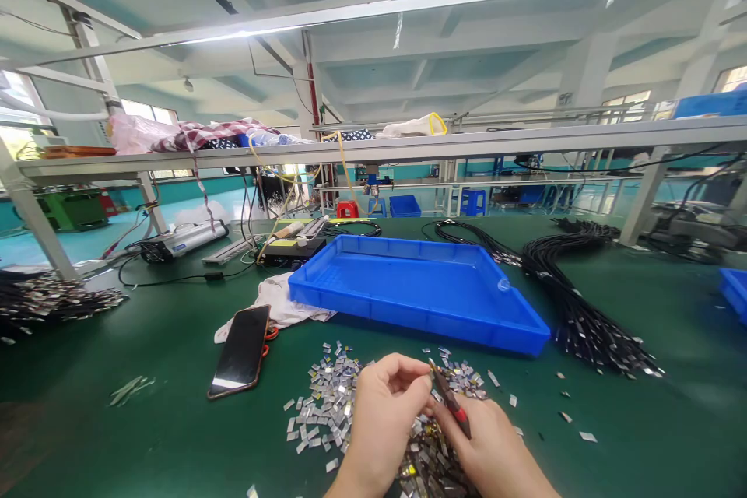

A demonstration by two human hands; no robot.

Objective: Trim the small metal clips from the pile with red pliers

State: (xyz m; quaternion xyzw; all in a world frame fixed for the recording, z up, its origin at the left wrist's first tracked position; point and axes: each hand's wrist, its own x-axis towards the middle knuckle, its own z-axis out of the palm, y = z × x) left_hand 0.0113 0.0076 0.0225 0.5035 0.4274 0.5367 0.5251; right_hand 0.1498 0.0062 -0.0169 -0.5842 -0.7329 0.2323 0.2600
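Note:
My left hand [388, 405] is closed in a pinch, thumb and forefinger together, over the pile of small silvery metal pieces [327, 397]; what it pinches is too small to name. Beside it, my right hand [478, 436] is wrapped round pliers [449, 398] with red and black handles, their tip pointing up and left near my left fingertips. The fingertips of both hands are close together. Below and between the hands lies a heap of darker small pieces [435, 463].
Behind the hands a blue tray [408, 272] sits on the green table [175, 420]. A phone [242, 350] and white cloth [283, 302] lie left of it, bundled black cables [566, 288] right. More cables [52, 299] lie far left. A metal shelf [496, 144] crosses above.

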